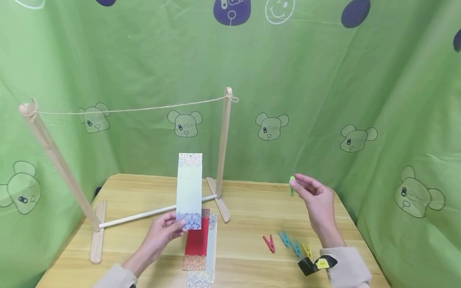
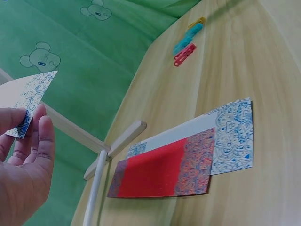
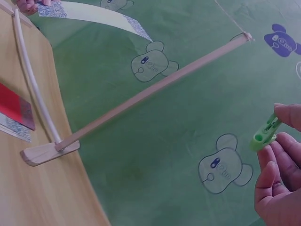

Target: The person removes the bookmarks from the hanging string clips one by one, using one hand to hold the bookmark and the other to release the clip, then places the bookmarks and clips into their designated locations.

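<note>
My left hand (image 1: 162, 232) pinches the lower end of a pale bookmark-like card (image 1: 189, 189) with blue patterned ends, held upright above the table. In the left wrist view its patterned end (image 2: 34, 96) sits between thumb and fingers. Out to the right, my right hand (image 1: 317, 198) pinches a green clothespin (image 1: 292, 186) between thumb and fingertips; the right wrist view shows the clothespin (image 3: 264, 134) up close. Below the left hand, a red card (image 1: 197, 244) lies over pale patterned cards (image 1: 211, 262) on the table. A string (image 1: 140, 110) runs between two wooden posts behind the hands.
Left post (image 1: 62, 167) and right post (image 1: 223, 148) stand on wooden feet, joined low down by a white rod (image 1: 136, 217). A red clothespin (image 1: 269, 243), blue clothespins (image 1: 284, 238) and a yellow clothespin (image 1: 307, 250) lie on the wooden table (image 1: 247, 212). A green curtain (image 1: 313, 79) surrounds it.
</note>
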Available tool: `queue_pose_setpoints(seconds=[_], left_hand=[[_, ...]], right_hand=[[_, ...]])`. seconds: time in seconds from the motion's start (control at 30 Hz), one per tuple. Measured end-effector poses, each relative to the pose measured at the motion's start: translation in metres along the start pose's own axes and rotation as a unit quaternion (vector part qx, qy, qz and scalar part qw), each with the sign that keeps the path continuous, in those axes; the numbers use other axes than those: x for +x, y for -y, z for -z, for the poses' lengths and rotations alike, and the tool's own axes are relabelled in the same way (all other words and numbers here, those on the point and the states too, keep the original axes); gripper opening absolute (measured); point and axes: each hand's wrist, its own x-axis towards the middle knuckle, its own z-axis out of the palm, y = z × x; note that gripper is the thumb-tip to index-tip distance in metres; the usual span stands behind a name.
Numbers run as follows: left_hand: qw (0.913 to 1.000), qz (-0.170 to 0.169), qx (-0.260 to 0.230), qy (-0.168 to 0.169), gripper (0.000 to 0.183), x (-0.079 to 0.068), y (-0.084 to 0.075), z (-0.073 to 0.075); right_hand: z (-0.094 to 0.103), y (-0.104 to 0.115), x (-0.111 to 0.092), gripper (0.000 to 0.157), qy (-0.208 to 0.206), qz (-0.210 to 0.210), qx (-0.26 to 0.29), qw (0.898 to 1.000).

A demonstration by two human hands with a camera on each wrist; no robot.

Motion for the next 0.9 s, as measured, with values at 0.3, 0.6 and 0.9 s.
queue_pose_setpoints(seconds=[0.3,0.6,0.9], left_hand=[[0.9996,0.022,-0.003,0.014,0.022,-0.008,0.014,0.006],[0.9975,0.054,-0.014,0.042,0.017,-0.017,0.035,0.015],[0.9964,0.066,-0.015,0.051,0.019,-0.022,0.048,0.022]], right_hand=[[0.004,-0.024,-0.01,0.049,-0.005,-0.034,-0.001,0.999],[0.006,-0.043,-0.02,0.048,-0.023,-0.059,-0.01,0.998],[0.012,-0.071,-0.031,0.054,-0.032,-0.098,-0.046,0.994]])
